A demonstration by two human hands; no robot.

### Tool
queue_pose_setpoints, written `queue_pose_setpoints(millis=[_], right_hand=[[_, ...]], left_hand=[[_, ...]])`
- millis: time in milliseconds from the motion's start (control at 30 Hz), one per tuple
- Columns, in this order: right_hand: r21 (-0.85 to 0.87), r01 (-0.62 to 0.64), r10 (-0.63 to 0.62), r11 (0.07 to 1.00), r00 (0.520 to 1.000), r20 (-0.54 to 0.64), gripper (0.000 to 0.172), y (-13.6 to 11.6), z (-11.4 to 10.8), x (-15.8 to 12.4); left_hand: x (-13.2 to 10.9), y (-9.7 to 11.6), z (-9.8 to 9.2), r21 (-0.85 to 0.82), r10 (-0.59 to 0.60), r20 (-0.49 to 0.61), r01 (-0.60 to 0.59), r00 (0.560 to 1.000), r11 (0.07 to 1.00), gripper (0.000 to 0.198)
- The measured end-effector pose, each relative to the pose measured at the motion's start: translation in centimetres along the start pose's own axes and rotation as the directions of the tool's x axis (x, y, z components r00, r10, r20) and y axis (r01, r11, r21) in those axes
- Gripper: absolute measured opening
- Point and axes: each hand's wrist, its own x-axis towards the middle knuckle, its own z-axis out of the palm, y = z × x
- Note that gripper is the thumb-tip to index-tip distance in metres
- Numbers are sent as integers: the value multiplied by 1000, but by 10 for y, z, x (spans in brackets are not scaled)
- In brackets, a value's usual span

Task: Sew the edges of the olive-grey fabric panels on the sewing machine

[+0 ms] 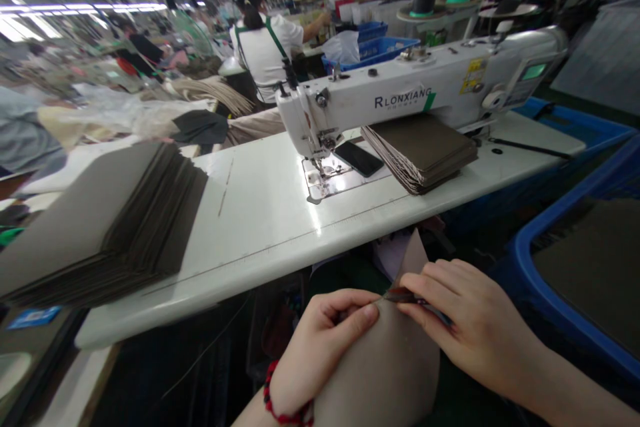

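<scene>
My left hand, with a red and black bracelet at the wrist, pinches the edge of a beige-grey fabric piece between thumb and finger. The piece hangs below the table's front edge, over my lap. In my right hand is a pair of small dark thread snips, mostly covered by my fingers. Their tip meets the fabric edge right beside my left thumb. A pointed corner of the fabric rises behind the snips.
A sewing machine stands on the white table. Under its arm lie a phone and a stack of brown panels. A taller panel stack is at left, a blue crate at right. A person sits beyond.
</scene>
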Motion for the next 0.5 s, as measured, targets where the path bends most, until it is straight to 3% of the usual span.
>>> queue_pose_setpoints(millis=[500], right_hand=[[-6,19,-19,1000,999,26,13,1,-1,-2]], left_hand=[[-1,2,2,77,18,9,-18,1000,997,28]])
